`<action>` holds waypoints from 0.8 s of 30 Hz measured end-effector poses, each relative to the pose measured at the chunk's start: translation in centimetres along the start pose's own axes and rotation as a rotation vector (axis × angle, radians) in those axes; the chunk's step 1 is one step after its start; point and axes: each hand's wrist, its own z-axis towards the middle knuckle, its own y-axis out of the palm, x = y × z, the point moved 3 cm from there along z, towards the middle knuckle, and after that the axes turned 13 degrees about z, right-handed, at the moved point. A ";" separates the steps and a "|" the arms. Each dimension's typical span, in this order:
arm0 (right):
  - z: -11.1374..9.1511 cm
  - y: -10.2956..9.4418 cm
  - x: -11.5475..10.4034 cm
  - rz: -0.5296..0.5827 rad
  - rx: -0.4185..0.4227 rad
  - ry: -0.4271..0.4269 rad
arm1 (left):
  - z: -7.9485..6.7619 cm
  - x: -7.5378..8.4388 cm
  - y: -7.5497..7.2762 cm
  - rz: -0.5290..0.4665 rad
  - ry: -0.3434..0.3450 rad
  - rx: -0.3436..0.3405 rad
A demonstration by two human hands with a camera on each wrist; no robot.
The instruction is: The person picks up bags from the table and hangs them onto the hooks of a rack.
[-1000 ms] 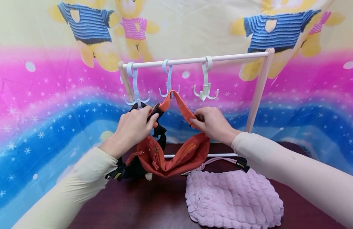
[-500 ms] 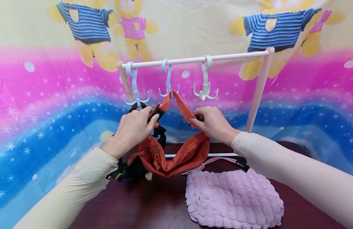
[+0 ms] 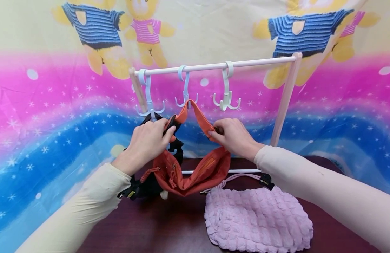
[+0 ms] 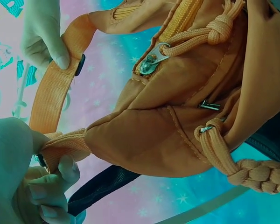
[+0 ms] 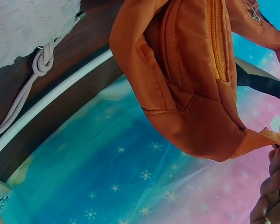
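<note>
Strap (image 3: pixel 202 120) at middle hook (image 3: pixel 186 92).
Near the desk's far edge (image 3: pixel 311 162), our left hand (image 3: pixel 147 140) and right hand (image 3: pixel 236 136) barely moved, pinching it; work seemed paused.

Orange strap (image 3: pixel 201 117) at middle hook (image 3: pixel 186 86); green hook (image 3: pixel 226 94) free

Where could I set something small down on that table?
The table is bare in front, between the left sleeve and pink bag; a narrower strip lies right of that bag. It's crowded farther back, around the black item and pink cord.
</note>
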 end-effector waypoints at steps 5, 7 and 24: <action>0.0 0.1 0.0 -0.002 -0.001 0.001 | 0.1 0.0 -0.1 -0.003 0.001 -0.007; 0.0 0.2 0.0 -0.002 -0.003 0.002 | 0.1 0.0 -0.1 -0.002 0.002 -0.012; 0.1 0.7 -0.3 0.015 -0.024 0.024 | 0.0 0.1 0.0 0.011 0.000 -0.004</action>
